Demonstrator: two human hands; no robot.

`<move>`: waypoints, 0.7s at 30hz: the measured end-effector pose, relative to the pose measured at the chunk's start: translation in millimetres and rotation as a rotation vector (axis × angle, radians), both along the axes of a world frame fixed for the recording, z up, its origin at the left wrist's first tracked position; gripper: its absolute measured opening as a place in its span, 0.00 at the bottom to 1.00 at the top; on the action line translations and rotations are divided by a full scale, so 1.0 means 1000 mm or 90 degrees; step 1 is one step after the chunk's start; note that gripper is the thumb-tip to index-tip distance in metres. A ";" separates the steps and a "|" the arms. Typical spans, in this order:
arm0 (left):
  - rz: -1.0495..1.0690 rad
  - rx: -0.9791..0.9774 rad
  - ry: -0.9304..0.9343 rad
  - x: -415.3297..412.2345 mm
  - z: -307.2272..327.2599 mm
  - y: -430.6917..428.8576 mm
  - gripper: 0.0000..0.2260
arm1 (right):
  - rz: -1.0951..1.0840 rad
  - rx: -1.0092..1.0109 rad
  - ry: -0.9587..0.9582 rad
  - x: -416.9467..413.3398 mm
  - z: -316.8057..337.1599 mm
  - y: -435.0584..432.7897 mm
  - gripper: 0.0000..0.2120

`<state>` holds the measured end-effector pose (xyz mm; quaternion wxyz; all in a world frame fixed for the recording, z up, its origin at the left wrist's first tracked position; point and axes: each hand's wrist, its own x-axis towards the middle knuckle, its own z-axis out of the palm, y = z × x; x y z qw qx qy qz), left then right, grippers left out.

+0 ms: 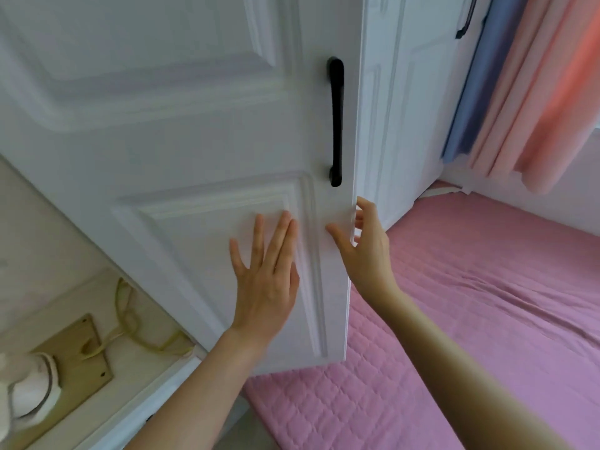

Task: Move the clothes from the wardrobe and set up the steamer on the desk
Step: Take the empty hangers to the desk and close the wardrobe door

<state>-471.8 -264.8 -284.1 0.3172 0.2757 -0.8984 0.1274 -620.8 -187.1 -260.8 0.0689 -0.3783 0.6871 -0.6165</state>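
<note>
A white panelled wardrobe door (181,131) with a black vertical handle (336,121) fills the upper left and stands ajar. My left hand (266,280) lies flat on its lower panel, fingers straight and spread. My right hand (367,245) holds the door's free edge below the handle, thumb on the front face and fingers behind the edge. At the bottom left, a white rounded appliance (29,391), possibly the steamer, stands on a pale desk (136,384). No clothes are visible inside the wardrobe.
A pink quilted bed cover (470,303) spreads across the right and bottom. A second white wardrobe door (399,108) is beyond the open one. Blue and pink curtains (526,92) hang at the upper right. A yellow-green cord (130,316) and a wooden board (68,345) lie on the desk.
</note>
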 end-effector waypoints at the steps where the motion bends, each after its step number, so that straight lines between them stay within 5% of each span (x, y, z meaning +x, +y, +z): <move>1: 0.008 -0.008 -0.002 0.000 0.003 -0.003 0.30 | 0.006 0.002 0.006 -0.003 -0.001 -0.004 0.21; 14: 0.148 -0.136 0.015 0.015 0.057 -0.075 0.26 | 0.044 0.072 0.011 -0.038 0.003 -0.065 0.27; 21: 0.166 -0.200 -0.006 0.023 0.056 -0.105 0.25 | 0.050 0.121 0.200 0.002 0.002 -0.084 0.40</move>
